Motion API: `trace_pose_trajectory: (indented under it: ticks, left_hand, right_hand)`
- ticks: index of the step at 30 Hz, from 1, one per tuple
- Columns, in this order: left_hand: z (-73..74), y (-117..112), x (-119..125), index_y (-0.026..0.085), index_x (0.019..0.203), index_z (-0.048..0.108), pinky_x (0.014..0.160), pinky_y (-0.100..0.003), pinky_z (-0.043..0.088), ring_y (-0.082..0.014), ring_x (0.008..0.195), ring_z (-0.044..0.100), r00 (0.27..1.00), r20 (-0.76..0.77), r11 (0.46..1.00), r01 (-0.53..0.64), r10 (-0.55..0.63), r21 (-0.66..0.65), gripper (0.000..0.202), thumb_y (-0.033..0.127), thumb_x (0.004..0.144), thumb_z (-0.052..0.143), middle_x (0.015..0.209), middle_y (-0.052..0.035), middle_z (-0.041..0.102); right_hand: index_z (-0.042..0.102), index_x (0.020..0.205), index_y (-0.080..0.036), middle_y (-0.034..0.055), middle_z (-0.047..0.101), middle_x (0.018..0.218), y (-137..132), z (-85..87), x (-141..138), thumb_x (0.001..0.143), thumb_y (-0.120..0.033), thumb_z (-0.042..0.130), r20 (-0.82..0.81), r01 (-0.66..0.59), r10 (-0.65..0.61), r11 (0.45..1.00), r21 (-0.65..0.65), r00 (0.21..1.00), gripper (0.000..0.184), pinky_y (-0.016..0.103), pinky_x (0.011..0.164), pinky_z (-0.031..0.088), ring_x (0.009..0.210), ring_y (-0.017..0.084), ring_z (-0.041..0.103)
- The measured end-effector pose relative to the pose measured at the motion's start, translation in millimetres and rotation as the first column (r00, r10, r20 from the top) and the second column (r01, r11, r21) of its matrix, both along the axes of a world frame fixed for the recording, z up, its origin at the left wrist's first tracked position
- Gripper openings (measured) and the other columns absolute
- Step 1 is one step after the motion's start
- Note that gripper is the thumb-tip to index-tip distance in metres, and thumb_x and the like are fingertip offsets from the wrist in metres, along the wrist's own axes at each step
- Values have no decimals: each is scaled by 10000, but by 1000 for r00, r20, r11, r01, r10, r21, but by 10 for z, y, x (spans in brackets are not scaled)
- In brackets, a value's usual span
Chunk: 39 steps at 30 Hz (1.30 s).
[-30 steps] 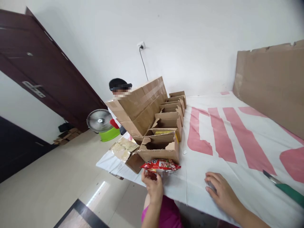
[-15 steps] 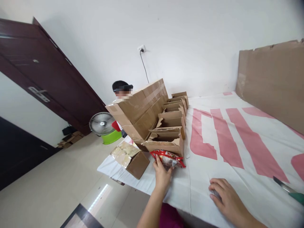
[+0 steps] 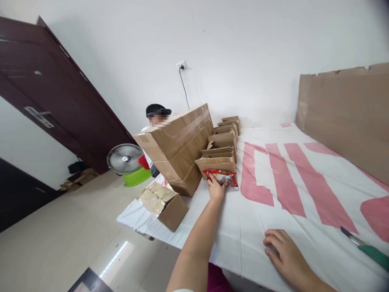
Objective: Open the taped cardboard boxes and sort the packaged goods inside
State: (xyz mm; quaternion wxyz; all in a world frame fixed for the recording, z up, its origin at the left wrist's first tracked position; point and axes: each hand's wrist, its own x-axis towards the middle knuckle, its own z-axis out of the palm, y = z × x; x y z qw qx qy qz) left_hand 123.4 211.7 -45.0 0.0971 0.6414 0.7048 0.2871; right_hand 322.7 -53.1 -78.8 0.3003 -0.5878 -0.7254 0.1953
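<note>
My left hand (image 3: 216, 189) grips a red and clear plastic food packet (image 3: 226, 177), fingers and thumb spread along its near side. The packet is pressed against the front of the nearest open cardboard box (image 3: 216, 165). Behind that box, several more open-topped boxes (image 3: 223, 138) stand in a row, pushed close together and a little tilted. My right hand (image 3: 282, 251) rests on the white cloth with its fingers loosely curled and the thumb apart; nothing shows in it. To its right lies a knife with a green handle (image 3: 375, 255).
Stacked closed cartons (image 3: 179, 142) form a wall left of the row. A taped box (image 3: 173, 213) sits at the table's left corner. A big cardboard sheet (image 3: 343, 117) stands at the right. Beyond the cartons is a person in a cap (image 3: 156, 110), near a floor fan (image 3: 125, 159).
My left hand has moved forward with the packet, and the row of boxes is squeezed tighter and farther away. My right hand has stayed in place on the cloth.
</note>
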Motion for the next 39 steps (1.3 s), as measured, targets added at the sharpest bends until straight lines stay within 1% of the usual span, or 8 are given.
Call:
trace_pose_trajectory:
  ticks: [8,14,20,26,30,34,36,39]
  left_hand:
    - [15,308,-27,134,1531,8,1057,-473,375,-385,1312,444,998,6,996,-57,58,-70,1056,432,784,692,1401,-261,423]
    - [-32,170,-183,131,1534,-21,1053,-433,377,-339,1286,492,996,89,999,11,-9,-30,1021,422,825,653,1337,-234,542]
    - [-57,0,-244,128,1525,41,1077,-365,387,-260,1330,466,980,192,999,37,-44,39,894,237,840,606,1465,-224,395]
    - [-1,-589,-294,149,1247,547,1127,-397,354,-261,1325,456,954,165,968,243,-250,64,502,153,758,660,1386,-164,476]
    - [357,-1072,-857,227,1150,607,1155,-420,305,-249,1349,412,924,47,889,350,-380,294,318,255,834,604,1384,-100,496]
    - [961,-1062,-1890,177,1111,565,1148,-461,274,-279,1323,414,971,239,773,-151,-1,616,282,311,863,552,1310,-123,519]
    - [1186,-930,-2361,185,1196,488,1128,-401,304,-233,1320,402,820,528,753,-488,221,442,319,305,902,457,1344,-101,486]
    - [1296,-784,-2741,173,1151,482,1057,-434,381,-250,1239,473,741,600,828,-515,300,222,315,331,878,485,1223,-107,553]
  right_hand:
    - [652,892,-237,92,642,1109,0,1,2,895,-339,508,26,10,-11,1000,22,1000,177,441,921,467,1070,258,566]
    - [664,889,-237,89,653,1101,8,-23,22,897,-371,515,23,8,-9,998,59,1000,201,433,916,468,1053,253,573]
    - [665,883,-229,89,666,1074,5,6,22,875,-345,535,21,9,-11,996,94,1000,175,437,907,476,1027,253,586]
    - [674,890,-230,90,676,1065,-10,15,34,860,-332,537,15,2,-4,993,115,1000,173,439,904,486,1020,254,595]
    - [683,908,-236,90,674,1075,-9,-33,51,872,-383,539,9,1,-2,993,122,1000,209,437,898,486,1021,255,592]
    - [686,903,-235,93,674,1074,13,-81,57,873,-421,541,13,5,-6,992,128,1000,237,439,893,481,1024,261,584]
    - [682,891,-236,90,676,1063,21,-86,53,865,-409,546,21,5,-7,992,130,1000,221,438,885,482,1009,260,584]
    - [672,892,-232,86,672,1056,18,-68,45,860,-372,542,29,7,-11,992,127,1000,193,436,879,482,994,253,586]
